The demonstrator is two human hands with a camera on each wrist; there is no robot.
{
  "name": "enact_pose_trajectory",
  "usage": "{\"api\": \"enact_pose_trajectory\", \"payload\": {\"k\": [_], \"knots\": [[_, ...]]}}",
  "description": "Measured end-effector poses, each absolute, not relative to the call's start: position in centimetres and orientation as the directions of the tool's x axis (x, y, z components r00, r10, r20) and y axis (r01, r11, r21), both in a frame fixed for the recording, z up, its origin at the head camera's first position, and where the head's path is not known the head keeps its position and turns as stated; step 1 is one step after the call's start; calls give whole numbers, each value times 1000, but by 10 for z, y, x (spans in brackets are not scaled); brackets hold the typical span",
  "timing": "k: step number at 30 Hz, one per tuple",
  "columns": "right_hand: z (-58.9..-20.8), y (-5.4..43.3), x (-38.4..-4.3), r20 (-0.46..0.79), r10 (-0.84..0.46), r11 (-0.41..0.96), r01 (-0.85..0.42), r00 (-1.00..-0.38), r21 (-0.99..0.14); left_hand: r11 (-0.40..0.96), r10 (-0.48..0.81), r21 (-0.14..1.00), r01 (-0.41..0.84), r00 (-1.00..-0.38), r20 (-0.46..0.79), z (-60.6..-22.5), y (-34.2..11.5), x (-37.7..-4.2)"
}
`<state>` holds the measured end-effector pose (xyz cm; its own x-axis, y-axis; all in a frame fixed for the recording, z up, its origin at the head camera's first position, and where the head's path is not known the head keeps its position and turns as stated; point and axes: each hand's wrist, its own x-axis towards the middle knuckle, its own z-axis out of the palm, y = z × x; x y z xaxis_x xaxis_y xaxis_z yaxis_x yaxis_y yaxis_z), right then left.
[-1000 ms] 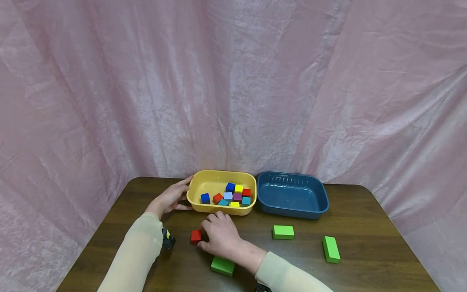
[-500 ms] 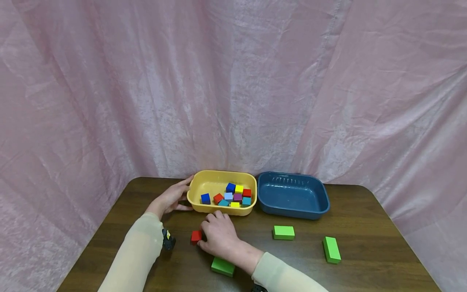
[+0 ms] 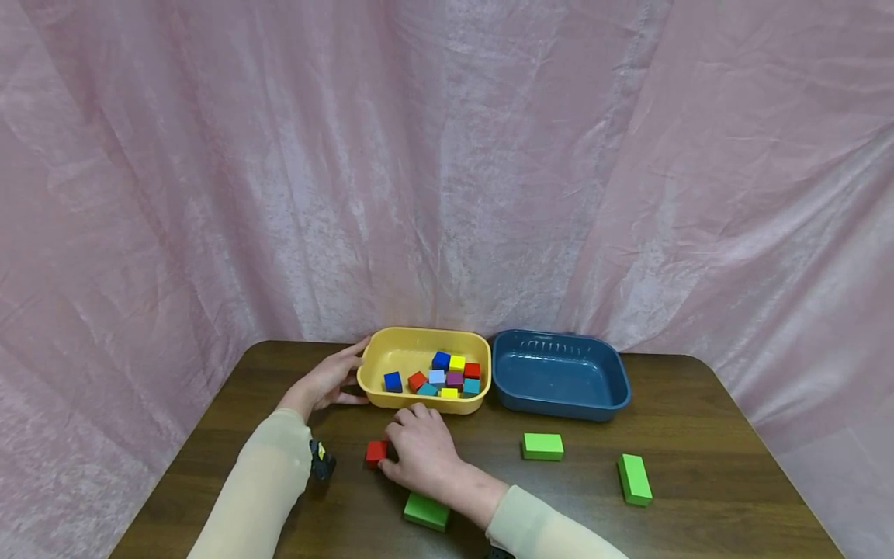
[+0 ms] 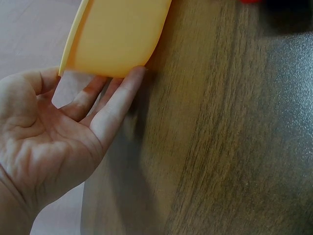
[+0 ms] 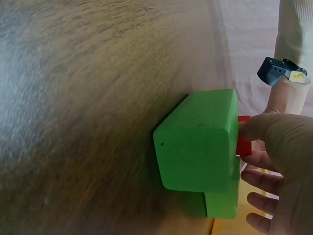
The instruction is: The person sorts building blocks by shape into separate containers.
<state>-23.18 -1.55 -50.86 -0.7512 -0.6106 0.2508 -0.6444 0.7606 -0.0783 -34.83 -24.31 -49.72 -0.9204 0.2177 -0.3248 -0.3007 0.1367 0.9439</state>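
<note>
Spotter: Anything different over the last second?

Operator: Next to nothing on my feed. The right hand [image 3: 422, 454] has barely stirred, and the loose red cube [image 3: 375, 453] lies on the table [image 3: 698, 435] where it was, just near of the yellow tray [image 3: 398, 353]. I read that as the work pausing at this cube.

Spotter: How are the hands?

Operator: I see the left hand [image 3: 331, 379] spread, fingers nearly straight, touching the tray's left end; steadying it, I'd judge. The right is loosely curled, thumb apparently against the loose red cube. I can't tell whether it has hold of anything; fingertips are hidden.

Spotter: Counts?

Operator: Two trays, counting the blue tray [image 3: 552, 376] on the right. In the yellow I make out ten: two dark blue cubes [image 3: 393, 381], two red cubes [image 3: 472, 370], two yellow cubes [image 3: 457, 362], two teal cubes [image 3: 471, 385], one light blue cube [image 3: 436, 376], one purple cube [image 3: 455, 378]. One red outside. From the head camera, three green blocks [image 3: 542, 446]; my right wrist view shows another green piece [image 5: 222, 203], probably a fourth under the palm.
</note>
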Motion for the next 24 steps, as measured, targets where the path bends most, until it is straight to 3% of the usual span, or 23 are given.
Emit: {"api": "enact_pose_trajectory", "payload": {"k": [24], "knots": [[-473, 10, -226, 372, -592, 730, -671, -715, -129, 125, 222, 948, -293, -923, -314, -498, -243, -348]]}}
